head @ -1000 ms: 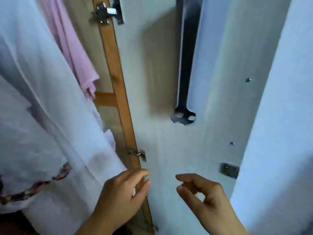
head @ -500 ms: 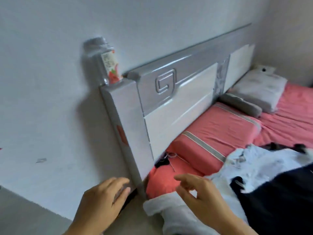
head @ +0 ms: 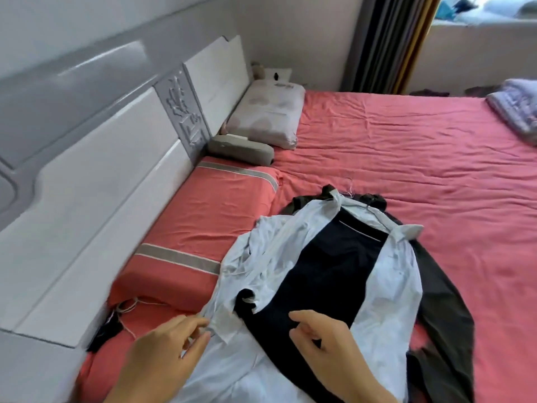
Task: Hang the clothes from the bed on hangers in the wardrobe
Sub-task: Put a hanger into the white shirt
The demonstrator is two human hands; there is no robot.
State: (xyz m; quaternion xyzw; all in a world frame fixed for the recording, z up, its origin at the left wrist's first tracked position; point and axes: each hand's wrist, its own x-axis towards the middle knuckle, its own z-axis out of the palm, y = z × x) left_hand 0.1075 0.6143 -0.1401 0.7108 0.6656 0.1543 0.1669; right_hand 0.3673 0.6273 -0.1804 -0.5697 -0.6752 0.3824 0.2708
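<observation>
bedroom w/ a big bed (head: 406, 158) in a coral sheet, grey-white headboard (head: 101, 170) on the left, pillows up by it. the clothes pile lies at the near edge – a pale blue shirt (head: 389, 292) spread open, a navy garment (head: 328, 271) on top of it, a dark olive one (head: 444, 309) underneath, sticking out to the right. left hand (head: 162, 353) hovers at the shirt's front edge, fingers loosely curled, seems to hold nothing, tho contact w/ the cloth can't be told. right hand (head: 328, 347) is over the navy piece, fingers bent, no grip seen. all look light, soft, floppy – prob best taken by collar or shoulders so they hang straight; layers may drag along together.
</observation>
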